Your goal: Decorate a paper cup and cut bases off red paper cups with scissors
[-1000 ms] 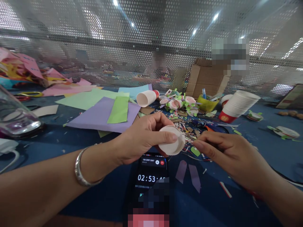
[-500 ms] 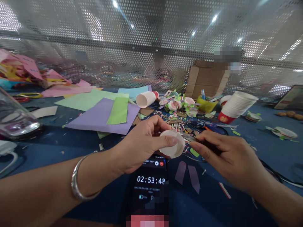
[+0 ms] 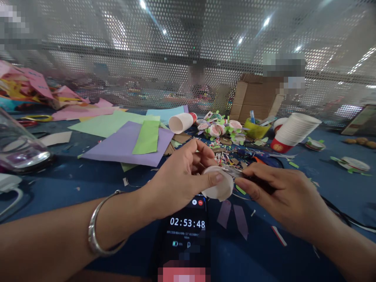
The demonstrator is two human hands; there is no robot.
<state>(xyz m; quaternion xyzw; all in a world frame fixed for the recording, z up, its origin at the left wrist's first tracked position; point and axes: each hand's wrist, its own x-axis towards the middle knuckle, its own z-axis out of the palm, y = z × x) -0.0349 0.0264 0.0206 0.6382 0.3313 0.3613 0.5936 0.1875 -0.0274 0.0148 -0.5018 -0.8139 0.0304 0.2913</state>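
My left hand point(image 3: 190, 174) pinches a round white paper cup bottom point(image 3: 220, 188), the thumb lying across its face and the fingers behind it. In my right hand point(image 3: 282, 192) is a small knife, its metal blade point(image 3: 233, 171) reaching the disc's upper right edge. Most of its handle is hidden by my fingers. A phone point(image 3: 183, 219) showing a timer lies under my left hand. Two purple paper strips point(image 3: 232, 219) rest on the blue table below the disc.
Paper scraps, a tipped paper cup point(image 3: 179, 123) and several small paper crafts point(image 3: 216, 130) lie behind my hands. At the right are stacked paper cups point(image 3: 295, 131) and a yellow container point(image 3: 256, 129). Purple paper point(image 3: 123, 145) and a clear vessel point(image 3: 20, 145) are at the left.
The paper cup bottom has moved slightly right and down in my left hand, and its face is tilted a little differently. My right hand has barely moved.
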